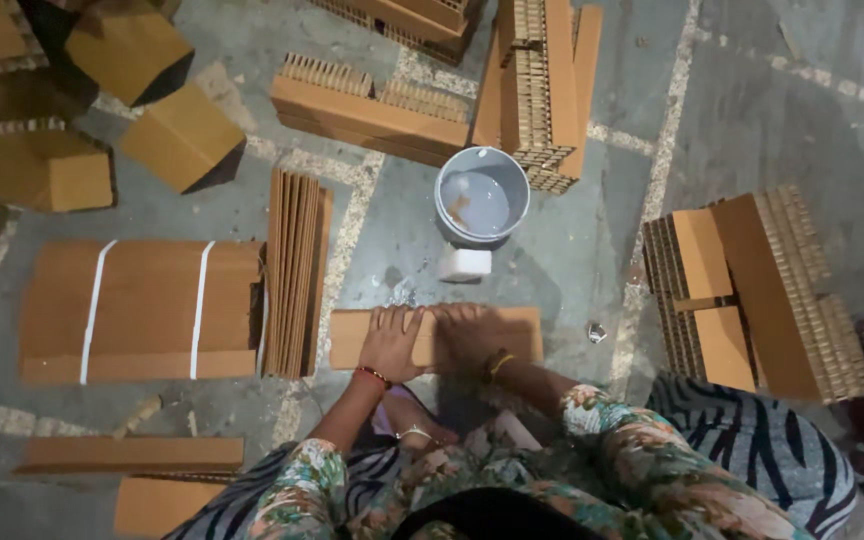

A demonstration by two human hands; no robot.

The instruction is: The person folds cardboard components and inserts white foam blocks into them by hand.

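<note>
Seen from above, a person crouches on a grey concrete floor [752, 120] crossed by pale seams. The left hand [392, 345] and right hand [467, 338] lie flat, fingers spread, side by side on a narrow brown corrugated cardboard strip [352, 338] lying directly before the knees. Just beyond it stands a round grey plastic bucket [482, 195] of pale liquid. A strapped flat bundle of brown cardboard sheets [142, 310] lies to the left, ridged cardboard stacks [752, 290] to the right

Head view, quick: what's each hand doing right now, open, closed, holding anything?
Left hand: open, palm pressed flat on the cardboard piece.
Right hand: open, flat on the same piece, gripping nothing.
</note>
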